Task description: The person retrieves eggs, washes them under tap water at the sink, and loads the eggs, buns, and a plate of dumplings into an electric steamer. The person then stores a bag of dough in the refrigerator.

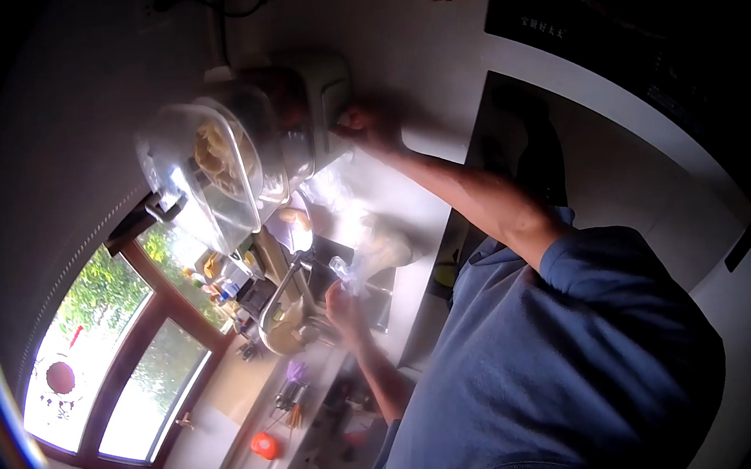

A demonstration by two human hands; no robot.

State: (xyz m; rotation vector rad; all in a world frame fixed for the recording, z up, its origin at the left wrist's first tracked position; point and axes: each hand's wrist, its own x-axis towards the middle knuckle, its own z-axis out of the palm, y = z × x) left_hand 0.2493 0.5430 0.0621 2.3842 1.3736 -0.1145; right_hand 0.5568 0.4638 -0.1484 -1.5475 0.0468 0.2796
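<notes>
My right hand (pixel 371 128) is raised at the wall, its fingers curled against the side of a pale, rounded box (pixel 329 91). Whatever lies inside those fingers is hidden. Lower down, my left hand (pixel 343 307) is closed around a clear plastic bag (pixel 343 269), whose crumpled film shows at the fingertips. A pale mass beside it is blurred by glare. Left of my right hand stand clear plastic containers (pixel 247 147) in a row; the nearest one holds a yellowish food (pixel 219 156) I cannot identify.
A faucet (pixel 285 298) rises near my left hand. Along the counter stand a purple item (pixel 296 370) and a red-orange object (pixel 265 446). A wood-framed window (pixel 147 330) is at the left. A dark cooker panel (pixel 511 147) and range hood (pixel 591 46) are at the right.
</notes>
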